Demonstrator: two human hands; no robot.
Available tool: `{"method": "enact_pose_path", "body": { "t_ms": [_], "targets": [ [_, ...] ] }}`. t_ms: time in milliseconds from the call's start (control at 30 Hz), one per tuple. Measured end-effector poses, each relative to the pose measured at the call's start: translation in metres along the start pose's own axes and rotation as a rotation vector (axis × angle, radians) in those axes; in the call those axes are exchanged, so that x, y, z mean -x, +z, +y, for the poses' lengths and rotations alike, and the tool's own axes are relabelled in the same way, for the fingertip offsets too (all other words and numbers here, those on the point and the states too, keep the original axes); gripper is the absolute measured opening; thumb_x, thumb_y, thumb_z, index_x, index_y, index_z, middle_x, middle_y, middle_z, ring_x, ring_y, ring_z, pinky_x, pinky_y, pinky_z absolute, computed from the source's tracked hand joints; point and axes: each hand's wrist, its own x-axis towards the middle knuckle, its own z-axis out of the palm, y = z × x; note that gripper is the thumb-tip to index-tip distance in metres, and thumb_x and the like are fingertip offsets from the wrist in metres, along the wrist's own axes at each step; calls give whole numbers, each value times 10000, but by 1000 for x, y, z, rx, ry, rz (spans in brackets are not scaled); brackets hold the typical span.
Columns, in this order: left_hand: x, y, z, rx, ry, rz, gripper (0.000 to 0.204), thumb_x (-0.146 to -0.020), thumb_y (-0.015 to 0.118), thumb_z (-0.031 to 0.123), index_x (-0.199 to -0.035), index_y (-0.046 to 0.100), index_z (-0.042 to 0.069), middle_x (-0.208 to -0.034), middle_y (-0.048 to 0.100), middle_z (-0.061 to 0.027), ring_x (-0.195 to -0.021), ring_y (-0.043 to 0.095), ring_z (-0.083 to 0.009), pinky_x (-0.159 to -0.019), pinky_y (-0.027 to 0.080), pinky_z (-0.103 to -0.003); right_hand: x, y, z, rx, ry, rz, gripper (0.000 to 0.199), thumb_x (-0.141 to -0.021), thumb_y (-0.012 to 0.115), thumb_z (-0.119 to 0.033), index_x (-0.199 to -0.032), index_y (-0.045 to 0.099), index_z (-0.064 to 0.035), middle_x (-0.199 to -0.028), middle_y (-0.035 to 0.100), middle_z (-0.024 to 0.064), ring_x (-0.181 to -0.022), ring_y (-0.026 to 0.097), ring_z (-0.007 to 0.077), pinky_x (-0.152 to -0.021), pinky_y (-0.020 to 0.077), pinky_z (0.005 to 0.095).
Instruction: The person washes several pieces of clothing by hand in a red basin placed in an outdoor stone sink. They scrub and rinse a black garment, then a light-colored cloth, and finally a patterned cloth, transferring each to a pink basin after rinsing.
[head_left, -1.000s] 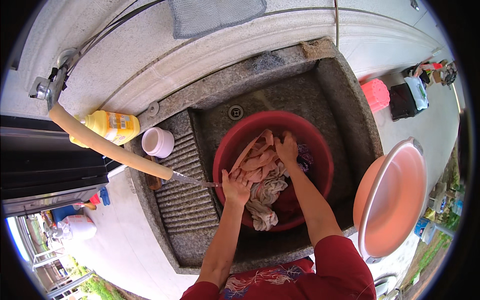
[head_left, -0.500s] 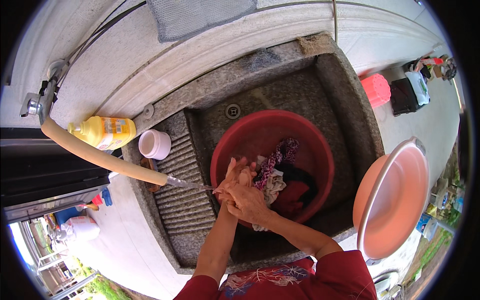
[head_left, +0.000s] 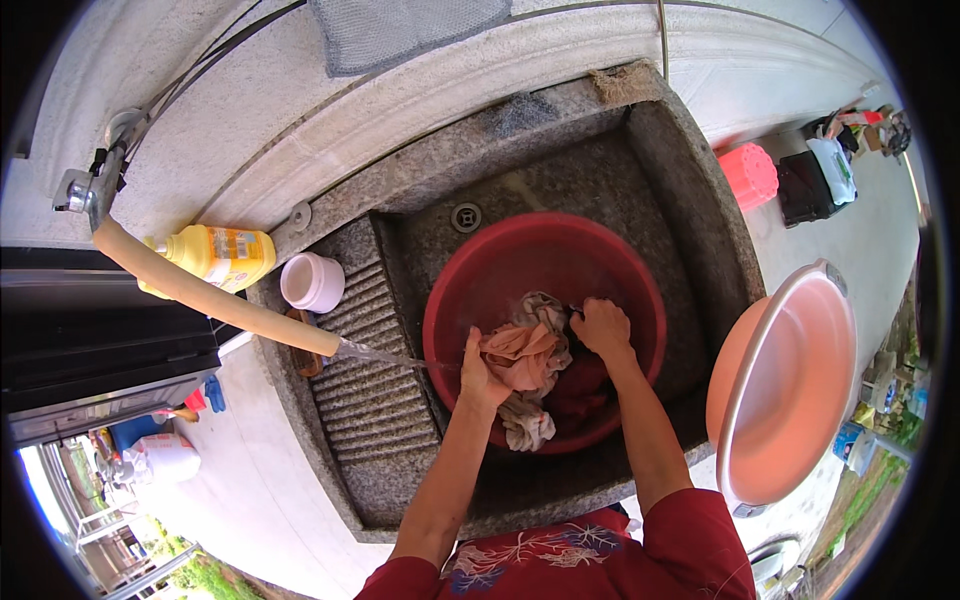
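Note:
My left hand is at the left side of the red basin, thumb pointing up, with a bunched peach cloth against its palm. The fingers curl behind the cloth and are partly hidden. My right hand is closed over the basin's right half; a bit of dark cloth shows at its fingers. Between and below the hands lie a greyish patterned cloth and a dark red garment. Water runs from the tan hose into the basin beside my left hand.
The basin stands in a stone sink with a ribbed washboard and a drain. A yellow pump bottle and a pink tub stand on the left. A peach basin leans at the right.
My hands, clasped together over the peach cloth before, have come apart. The right hand has moved right and farther in; the left keeps the cloth, which now hangs more spread out.

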Motion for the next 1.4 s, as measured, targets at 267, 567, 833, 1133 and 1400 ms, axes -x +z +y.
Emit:
{"method": "enact_pose_path", "body": {
  "t_ms": [267,567,833,1133,1400],
  "targets": [
    [5,29,13,-4,138,-133,499,-890,442,460,-1146,528,41,-1213,528,-133,-1126,504,-305,-988,385,-454,109,-56,-6,-129,-371,-39,401,-695,700,-405,-958,671,-104,-888,636,37,-977,556,261,-792,438,395],
    [-6,31,18,-175,402,30,379,-809,554,95,-1177,475,46,-1174,513,-107,-1107,508,-244,-964,413,-400,-36,5,-35,-1188,-118,76,369,-829,634,-274,-1107,538,-50,-1044,529,189,-962,529,312,-816,441,403],
    [-60,-22,-9,-1255,699,275,449,-908,557,213,-1307,401,79,-1208,515,-125,-1079,519,-224,-932,403,-366,-67,93,-55,-16,-161,407,429,-806,628,-293,-1185,522,-124,-1118,442,202,-1006,460,386,-780,440,487],
    [-45,3,14,-111,238,361,470,-903,543,302,-1317,394,137,-1264,455,-159,-1186,437,-309,-952,361,-539,-69,68,-69,-213,-248,555,215,-721,627,-157,-914,598,-67,-857,554,97,-740,555,272,-656,459,382],
    [-26,-17,25,-30,185,-184,440,-929,383,504,-1205,513,186,-1134,568,-68,-1058,529,-238,-857,440,-426,73,30,-147,-565,-590,330,145,-690,640,-164,-750,570,-52,-776,565,129,-752,592,314,-600,477,433]
  ]
}}
